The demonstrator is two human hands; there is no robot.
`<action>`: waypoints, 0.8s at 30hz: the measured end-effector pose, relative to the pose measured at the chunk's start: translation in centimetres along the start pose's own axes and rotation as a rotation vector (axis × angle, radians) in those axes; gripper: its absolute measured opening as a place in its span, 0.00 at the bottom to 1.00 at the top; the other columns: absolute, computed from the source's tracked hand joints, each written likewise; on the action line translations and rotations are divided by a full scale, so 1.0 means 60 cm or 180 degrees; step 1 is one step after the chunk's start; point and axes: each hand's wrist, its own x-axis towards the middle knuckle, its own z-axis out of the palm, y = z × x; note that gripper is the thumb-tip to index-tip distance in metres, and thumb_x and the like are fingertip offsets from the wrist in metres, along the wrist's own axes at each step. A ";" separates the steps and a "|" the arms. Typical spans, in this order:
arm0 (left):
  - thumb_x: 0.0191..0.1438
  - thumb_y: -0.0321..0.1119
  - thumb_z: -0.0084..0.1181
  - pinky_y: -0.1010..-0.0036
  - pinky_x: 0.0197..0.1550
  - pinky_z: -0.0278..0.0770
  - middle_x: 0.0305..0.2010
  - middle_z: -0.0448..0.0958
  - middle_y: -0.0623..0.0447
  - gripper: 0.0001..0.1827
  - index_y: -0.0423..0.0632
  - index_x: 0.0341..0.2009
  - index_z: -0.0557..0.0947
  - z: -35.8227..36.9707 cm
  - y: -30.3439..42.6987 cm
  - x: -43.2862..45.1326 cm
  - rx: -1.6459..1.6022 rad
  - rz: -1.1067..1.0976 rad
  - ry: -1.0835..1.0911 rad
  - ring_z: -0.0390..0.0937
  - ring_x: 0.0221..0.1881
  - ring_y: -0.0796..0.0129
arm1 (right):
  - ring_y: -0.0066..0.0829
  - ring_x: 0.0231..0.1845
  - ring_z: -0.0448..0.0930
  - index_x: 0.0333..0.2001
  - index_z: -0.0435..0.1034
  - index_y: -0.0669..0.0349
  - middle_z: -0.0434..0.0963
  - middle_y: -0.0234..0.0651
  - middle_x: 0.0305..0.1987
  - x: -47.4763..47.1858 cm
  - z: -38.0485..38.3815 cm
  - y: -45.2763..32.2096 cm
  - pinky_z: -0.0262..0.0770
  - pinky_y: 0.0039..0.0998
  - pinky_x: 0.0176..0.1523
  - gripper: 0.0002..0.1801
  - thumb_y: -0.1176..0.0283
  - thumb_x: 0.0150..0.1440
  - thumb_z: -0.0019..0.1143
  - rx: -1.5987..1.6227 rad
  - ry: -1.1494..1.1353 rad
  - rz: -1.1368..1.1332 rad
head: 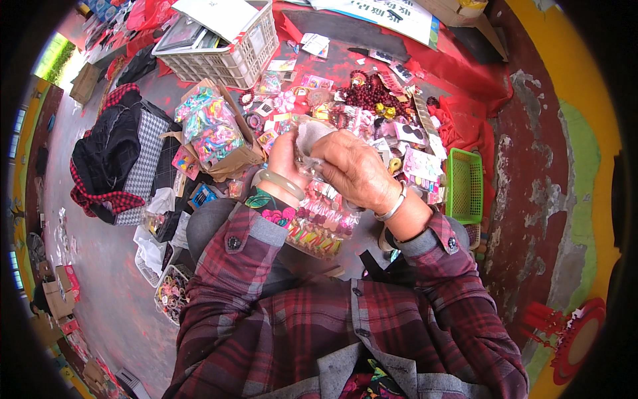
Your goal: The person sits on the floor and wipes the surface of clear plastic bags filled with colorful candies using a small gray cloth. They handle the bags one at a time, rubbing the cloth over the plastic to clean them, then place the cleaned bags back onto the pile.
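Both hands hold a small clear plastic bag [310, 137] with something whitish in it. My left hand [283, 160], a pale bangle at its wrist, grips the bag from the left and is partly hidden behind it. With bent fingers and thumb, my right hand [351, 169] pinches the bag's near right side; a silver bangle circles that wrist. Below the hands lies a clear pack of colourful hair accessories [319, 232], set in rows of pink, dark red and yellow-green. Beyond them spreads a pile of carded hair ornaments [359, 117], with dark red beads [371, 95] at its far side.
To the left stands an open cardboard box [244, 158] of bagged colourful pieces, beside a houndstooth box [142, 154] under a dark jacket [107, 149]. A white plastic crate [244, 62] is at the back. A green basket [464, 187] sits right, near the peeling wall [528, 184].
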 end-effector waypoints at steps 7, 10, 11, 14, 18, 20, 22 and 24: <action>0.59 0.35 0.35 0.67 0.43 0.76 0.38 0.77 0.47 0.16 0.40 0.38 0.76 0.001 -0.003 -0.012 -0.0096 0.0196 -0.0029 0.77 0.40 0.60 | 0.36 0.38 0.75 0.35 0.71 0.65 0.74 0.37 0.35 -0.001 -0.007 0.011 0.71 0.30 0.42 0.08 0.80 0.48 0.56 0.0616 -0.0289 0.0521; 0.59 0.36 0.36 0.67 0.44 0.76 0.38 0.77 0.47 0.16 0.40 0.39 0.75 -0.008 -0.006 -0.009 -0.0005 0.0248 -0.0229 0.76 0.40 0.60 | 0.34 0.40 0.76 0.38 0.73 0.65 0.75 0.36 0.36 0.005 -0.018 0.003 0.71 0.30 0.44 0.12 0.80 0.46 0.58 0.0946 -0.0350 0.0264; 0.59 0.37 0.36 0.67 0.44 0.76 0.38 0.77 0.47 0.17 0.40 0.40 0.75 -0.015 -0.009 -0.005 -0.0029 0.0217 -0.0372 0.76 0.40 0.60 | 0.34 0.40 0.76 0.39 0.73 0.65 0.75 0.37 0.37 0.006 -0.020 0.003 0.71 0.30 0.45 0.14 0.81 0.45 0.58 0.0922 -0.0444 0.0221; 0.60 0.42 0.30 0.66 0.50 0.74 0.46 0.75 0.44 0.24 0.39 0.48 0.73 -0.039 -0.013 -0.001 -0.0233 -0.0030 -0.0793 0.74 0.47 0.59 | 0.37 0.40 0.76 0.39 0.74 0.63 0.75 0.37 0.37 0.007 -0.020 0.002 0.72 0.31 0.45 0.15 0.81 0.44 0.58 0.0793 -0.0566 0.0061; 0.60 0.42 0.31 0.66 0.50 0.74 0.45 0.75 0.46 0.23 0.40 0.47 0.74 -0.044 -0.021 0.006 -0.0356 0.0078 -0.1204 0.74 0.47 0.59 | 0.40 0.37 0.74 0.33 0.73 0.61 0.73 0.37 0.33 0.003 -0.009 0.000 0.72 0.34 0.42 0.10 0.78 0.43 0.59 0.0284 -0.0291 -0.0190; 0.60 0.42 0.33 0.66 0.49 0.74 0.44 0.75 0.46 0.21 0.41 0.46 0.74 -0.039 -0.024 0.002 -0.0411 0.0182 -0.1250 0.74 0.47 0.60 | 0.41 0.35 0.73 0.32 0.72 0.61 0.72 0.37 0.31 0.002 -0.001 -0.002 0.72 0.35 0.39 0.09 0.77 0.43 0.59 0.0043 -0.0132 -0.0275; 0.59 0.42 0.36 0.67 0.48 0.75 0.42 0.76 0.48 0.19 0.43 0.45 0.75 0.000 -0.018 -0.011 0.0233 0.0317 -0.0357 0.75 0.45 0.61 | 0.42 0.33 0.73 0.30 0.70 0.60 0.70 0.37 0.29 0.000 0.008 -0.004 0.71 0.37 0.37 0.08 0.76 0.43 0.59 -0.0128 0.0030 -0.0324; 0.58 0.41 0.39 0.68 0.46 0.75 0.40 0.77 0.49 0.17 0.44 0.43 0.75 0.011 -0.014 -0.015 0.0534 0.0320 0.0302 0.76 0.43 0.62 | 0.42 0.32 0.72 0.29 0.68 0.60 0.69 0.38 0.29 0.000 0.009 -0.004 0.71 0.37 0.35 0.09 0.76 0.43 0.59 -0.0259 0.0025 -0.0324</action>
